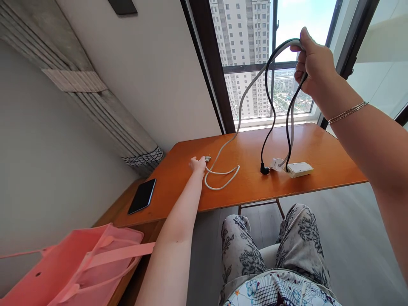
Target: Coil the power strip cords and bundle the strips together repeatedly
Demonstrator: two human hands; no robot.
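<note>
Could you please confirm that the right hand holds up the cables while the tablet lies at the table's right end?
The tablet lies at the left end of the table, not the right, as the head view shows; the right hand holds up the cables.

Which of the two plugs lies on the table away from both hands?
The black plug, just left of the white block; the other, a pale plug, is right at the left hand.

Showing dark-framed, daylit window point(247, 67) behind right fingers point(298, 68), wooden table point(248, 185) below; featuring grey curtain point(105, 108) leftward of left fingers point(193, 162).
</note>
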